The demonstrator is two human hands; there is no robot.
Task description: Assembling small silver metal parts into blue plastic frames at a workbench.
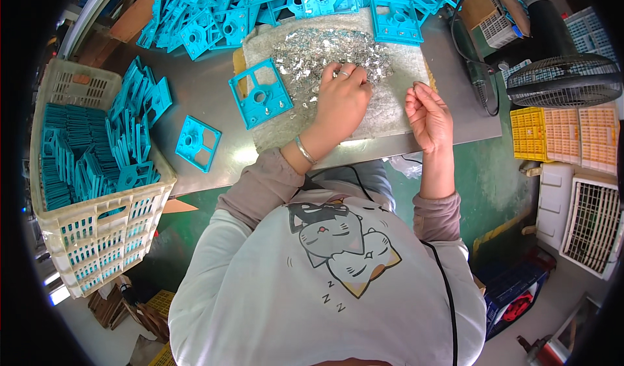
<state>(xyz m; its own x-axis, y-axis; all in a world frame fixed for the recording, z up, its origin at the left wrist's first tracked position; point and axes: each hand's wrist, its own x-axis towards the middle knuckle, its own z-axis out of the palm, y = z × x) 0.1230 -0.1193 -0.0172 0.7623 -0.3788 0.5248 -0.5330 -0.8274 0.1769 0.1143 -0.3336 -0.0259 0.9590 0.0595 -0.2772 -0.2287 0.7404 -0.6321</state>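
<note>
My left hand (pixel 346 100) reaches over a heap of small silvery metal parts (pixel 305 57) on a pale cloth (pixel 383 116). Its fingers are bent down among the parts and the fingertips are hidden. To the right, my right hand (pixel 429 116) is raised at the cloth's edge, thumb and forefinger pinched together; whatever they hold is too small to name. Left of my left hand, a turquoise plastic plate (pixel 260 97) with a round hole and an open window lies partly on the cloth. A similar plate (pixel 197 143) rests on the bare metal table further left.
A large pile of turquoise plates (pixel 263 9) covers the table's far side. At the left stands a white crate (pixel 97 220) packed with more plates. A black fan (pixel 562 80) and a cable (pixel 465 54) are on the right, with yellow crates (pixel 528 134) beyond the table (pixel 471 122).
</note>
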